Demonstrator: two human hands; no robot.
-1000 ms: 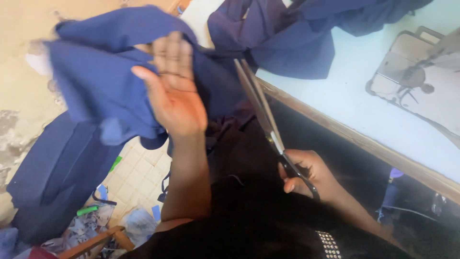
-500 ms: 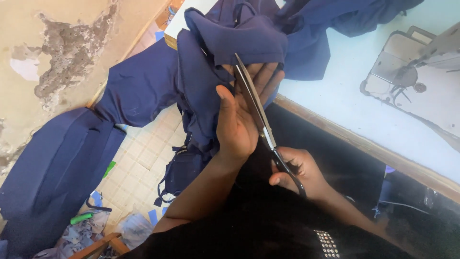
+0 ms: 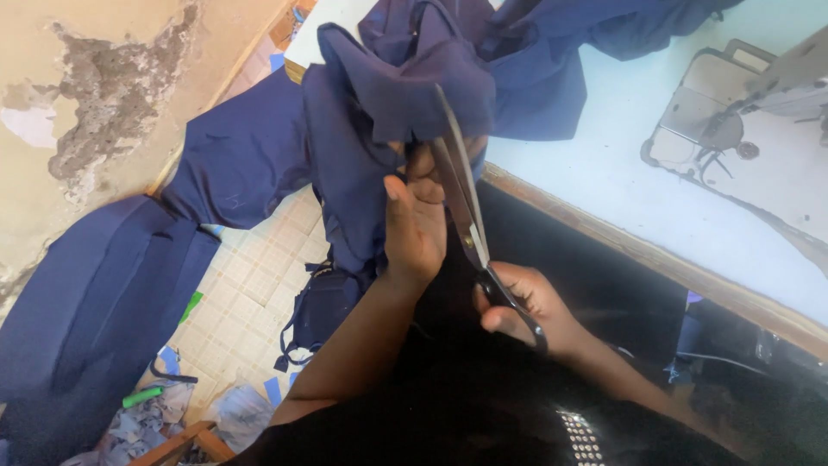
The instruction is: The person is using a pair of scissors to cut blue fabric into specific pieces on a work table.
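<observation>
My left hand [image 3: 417, 226] grips a bunched fold of navy blue fabric [image 3: 405, 95], holding it up in front of me. My right hand [image 3: 526, 309] holds a pair of large metal scissors [image 3: 461, 203] by the handles. The blades point up and lie against the fabric just right of my left fingers. More of the same cloth hangs down to the floor on the left and spreads over the table behind.
A white table [image 3: 604, 181] with a wooden edge runs along the right, carrying a sewing machine [image 3: 750, 103]. Navy fabric pieces [image 3: 95, 302] lie on the tiled floor by a peeling wall. Scraps and a green marker [image 3: 142, 397] lie at the lower left.
My left hand turned from an open palm to a grip on the fabric and pulled it toward the scissors. The scissors rose against the cloth.
</observation>
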